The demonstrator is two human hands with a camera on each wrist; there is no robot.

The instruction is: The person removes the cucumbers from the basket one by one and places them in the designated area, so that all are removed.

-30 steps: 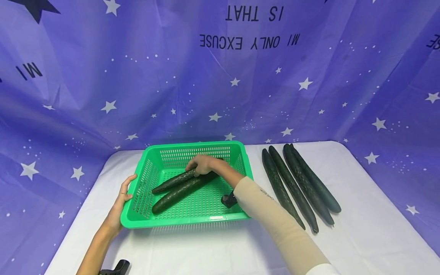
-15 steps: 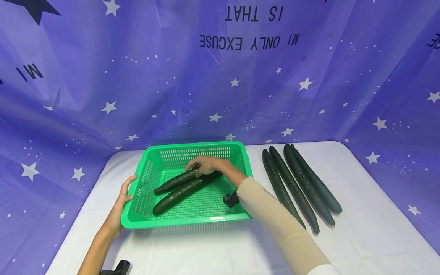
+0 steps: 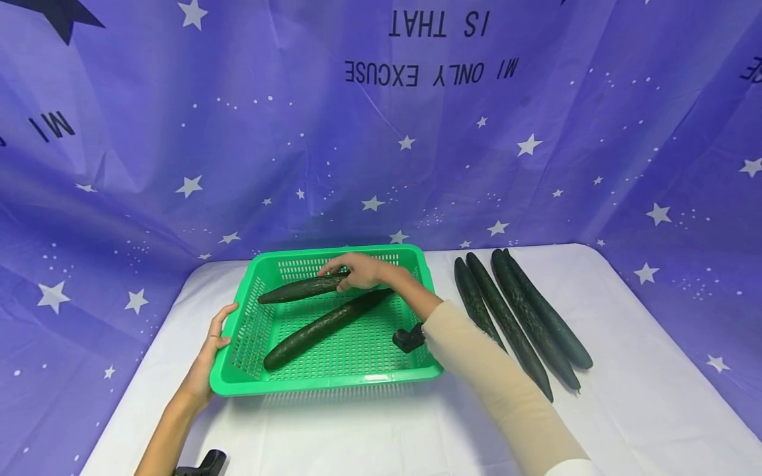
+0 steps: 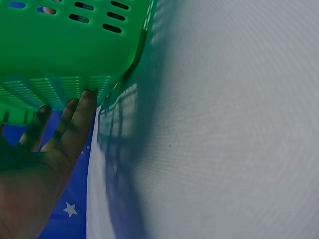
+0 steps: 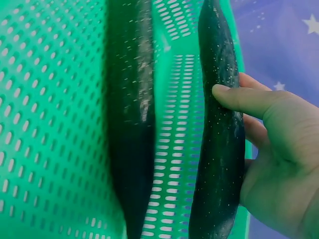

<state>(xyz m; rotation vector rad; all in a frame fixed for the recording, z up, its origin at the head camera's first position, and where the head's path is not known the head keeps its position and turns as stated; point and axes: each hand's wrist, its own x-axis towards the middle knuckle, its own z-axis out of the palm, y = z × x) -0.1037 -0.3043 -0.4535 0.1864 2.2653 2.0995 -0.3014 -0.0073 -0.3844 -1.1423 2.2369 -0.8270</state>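
My right hand (image 3: pixel 364 271) grips a long dark green cucumber (image 3: pixel 297 289) near its right part, along the back of a green plastic basket (image 3: pixel 321 381). In the right wrist view the thumb lies across this cucumber (image 5: pixel 217 149), with fingers behind it. Nearer the front, a second cucumber (image 3: pixel 324 329) lies slantwise on the basket floor, apart from the first. My left hand (image 3: pixel 205 350) rests against the basket's left side at the rim. Its fingers stretch nearly straight against the outer slotted wall in the left wrist view, where the thumb is hidden.
Several more cucumbers (image 3: pixel 530 317) lie side by side on the white tablecloth (image 3: pixel 643 396), right of the basket; my right sleeve (image 3: pixel 488 377) covers part of them. A purple star-patterned cloth (image 3: pixel 381 132) hangs behind the table. Black devices are strapped at both wrists.
My right hand has moved the gripped cucumber up and toward the back of the basket, away from the second one, and turned it more level. The left hand stays put.
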